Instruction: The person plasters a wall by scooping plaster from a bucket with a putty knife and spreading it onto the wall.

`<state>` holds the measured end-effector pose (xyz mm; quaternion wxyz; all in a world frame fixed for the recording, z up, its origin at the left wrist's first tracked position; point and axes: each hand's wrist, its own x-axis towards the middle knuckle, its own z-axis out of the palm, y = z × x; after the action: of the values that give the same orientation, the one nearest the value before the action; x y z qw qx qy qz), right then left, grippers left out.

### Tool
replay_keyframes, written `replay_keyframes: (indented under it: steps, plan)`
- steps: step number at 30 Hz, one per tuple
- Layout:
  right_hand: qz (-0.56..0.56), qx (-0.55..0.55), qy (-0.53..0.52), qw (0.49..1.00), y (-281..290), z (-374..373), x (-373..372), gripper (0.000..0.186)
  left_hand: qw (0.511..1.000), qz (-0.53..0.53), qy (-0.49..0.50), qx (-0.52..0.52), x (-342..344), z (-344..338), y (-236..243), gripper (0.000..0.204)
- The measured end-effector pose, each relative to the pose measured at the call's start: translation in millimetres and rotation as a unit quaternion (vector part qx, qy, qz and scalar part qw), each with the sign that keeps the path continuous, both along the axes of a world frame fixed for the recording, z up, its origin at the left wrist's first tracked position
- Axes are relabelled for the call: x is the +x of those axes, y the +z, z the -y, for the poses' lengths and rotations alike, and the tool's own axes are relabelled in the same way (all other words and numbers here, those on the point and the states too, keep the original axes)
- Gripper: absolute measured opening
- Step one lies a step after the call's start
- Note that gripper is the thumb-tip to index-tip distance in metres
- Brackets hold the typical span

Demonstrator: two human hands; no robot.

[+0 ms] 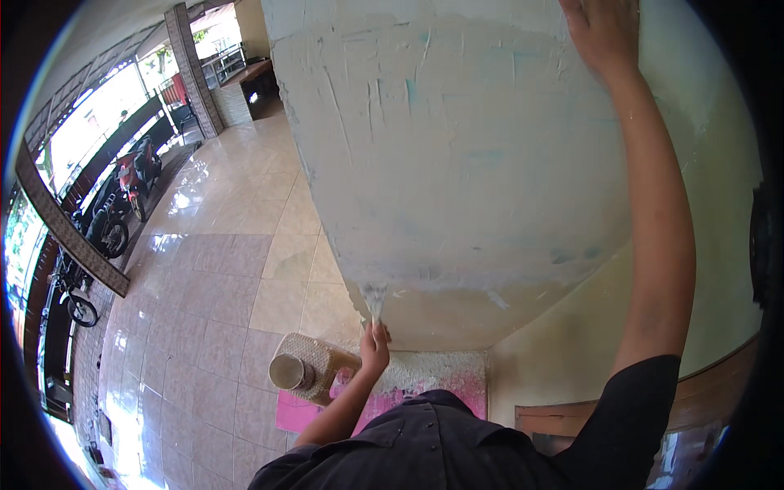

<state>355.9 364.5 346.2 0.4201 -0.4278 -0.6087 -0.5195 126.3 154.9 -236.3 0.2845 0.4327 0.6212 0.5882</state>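
My left hand (375, 349) is closed around the handle of a putty knife (376, 302). Its whitish, smeared blade points up and lies against the lower left part of a wall panel (457, 180), near the panel's left edge. Grey-white filler with ridges, streaks and faint blue patches covers most of that panel; below it shows a beige strip. Up at the top right, my right hand (603, 33) rests flat on the wall near the corner, holding nothing visible. Its fingertips run towards the upper edge of the view.
A round tub (291, 372) stands on a woven stool (322, 347), left of my left hand. Beneath lies a pink board (392, 402) spattered white. Tiled floor (212, 278) stretches left to pillars and parked motorcycles (131, 184). Wooden furniture (555, 418) stands low on the right.
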Motion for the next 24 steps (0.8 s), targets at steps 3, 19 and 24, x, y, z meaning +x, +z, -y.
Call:
replay_keyframes:
  steps: [3,19,24]
  plan:
    - [0.008,0.001,0.007,1.0,0.6,2.9,5.0,0.054,0.985,-0.005,-0.014,0.171,-28.7,-33.6,114.3,0.049]
    - [0.018,-0.007,0.011,1.0,0.0,2.2,1.0,0.055,0.995,-0.019,0.043,0.084,-44.4,-54.2,47.3,0.045]
    - [0.022,0.02,0.007,1.0,-4.8,-11.4,5.0,0.054,0.993,0.016,0.042,0.111,-30.0,-36.6,44.7,0.048]
